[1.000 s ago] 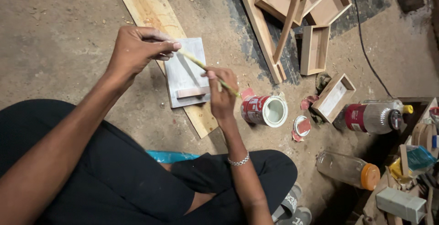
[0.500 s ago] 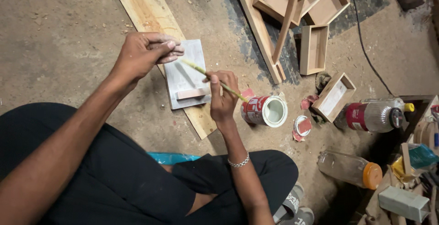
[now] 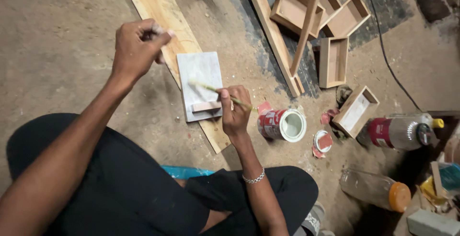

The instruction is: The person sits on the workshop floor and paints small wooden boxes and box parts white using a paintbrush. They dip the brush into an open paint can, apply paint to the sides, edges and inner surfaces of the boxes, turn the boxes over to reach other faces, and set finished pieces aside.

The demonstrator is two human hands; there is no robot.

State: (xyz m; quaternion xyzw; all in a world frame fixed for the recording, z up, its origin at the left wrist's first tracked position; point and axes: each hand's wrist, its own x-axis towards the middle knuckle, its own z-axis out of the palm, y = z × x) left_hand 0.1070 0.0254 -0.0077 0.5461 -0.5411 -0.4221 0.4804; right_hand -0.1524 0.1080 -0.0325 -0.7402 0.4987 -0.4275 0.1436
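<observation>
A small white-painted panel [image 3: 201, 75] with a bare wooden block [image 3: 206, 106] near its lower edge lies on a long plank [image 3: 160, 11] on the floor. My right hand [image 3: 235, 111] holds a thin paintbrush [image 3: 211, 88] whose tip rests on the panel's middle. My left hand [image 3: 139, 46] hovers above and left of the panel, fingers curled shut with nothing seen in them. An open red paint can [image 3: 282, 124] of white paint stands just right of my right hand.
The can's lid [image 3: 323, 141] lies beside the can. Several open wooden boxes [image 3: 333, 61] and wooden strips [image 3: 273, 32] lie at the upper right. A red-labelled bottle [image 3: 402, 130], an orange-capped bottle [image 3: 376, 190] and a black cable [image 3: 383, 49] are at the right.
My left hand has lifted off the panel's top edge and moved up and left. The brush tip has slid toward the panel's middle.
</observation>
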